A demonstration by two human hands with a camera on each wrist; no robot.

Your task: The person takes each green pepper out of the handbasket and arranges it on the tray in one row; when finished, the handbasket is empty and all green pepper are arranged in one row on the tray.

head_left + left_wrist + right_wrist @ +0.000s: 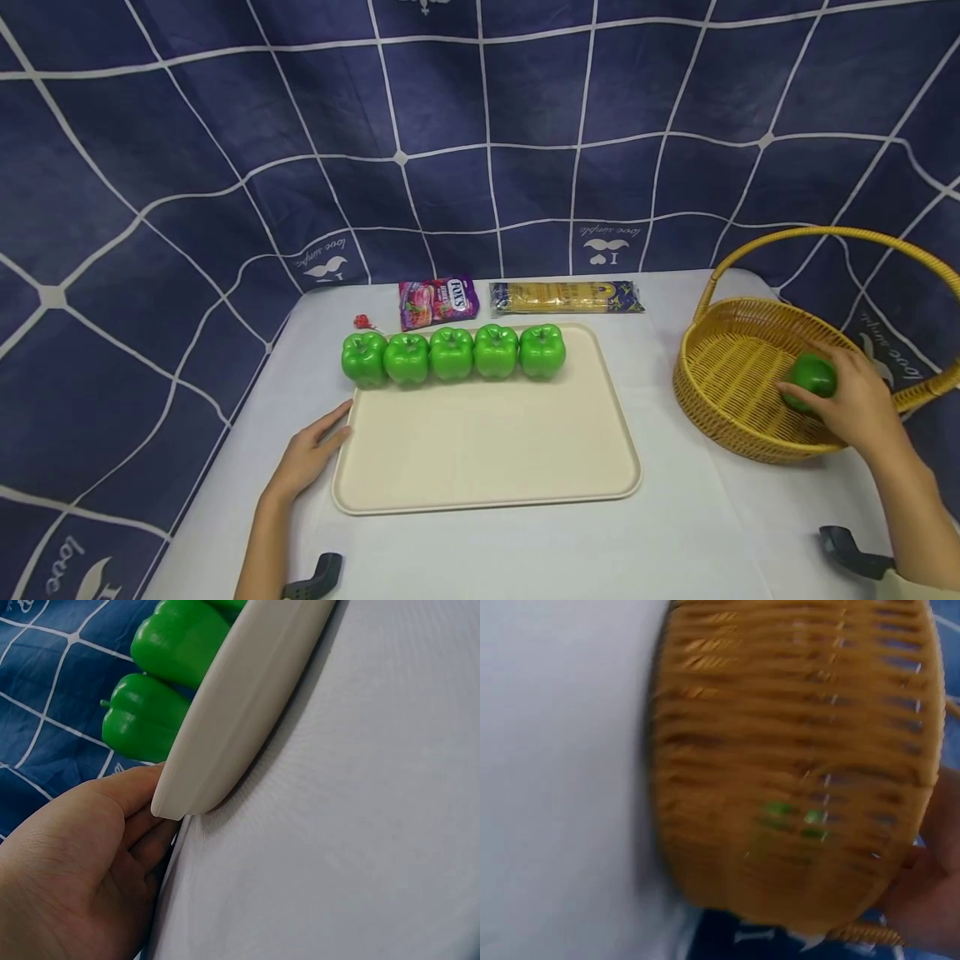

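Observation:
Inside the yellow wicker basket (701, 404), my right hand (862, 400) holds a green bell pepper (813, 377) between thumb and fingers. The right wrist view shows mainly the basket's woven side (787, 735), with bits of green through the gaps and part of the hand (926, 892) beyond the rim. My left hand (303, 458) lies against the left edge of the cream tray (487, 450); its fingers touch the rim, as the left hand (82, 862) in the left wrist view also shows. Several green bell peppers (452, 354) form a row along the tray's far edge.
Behind the tray lie a purple candy bag (438, 302), a pack of spaghetti (566, 297) and a red lollipop (363, 322). The basket's tall handle (832, 232) arches over its opening. A white cloth (525, 550) covers the table.

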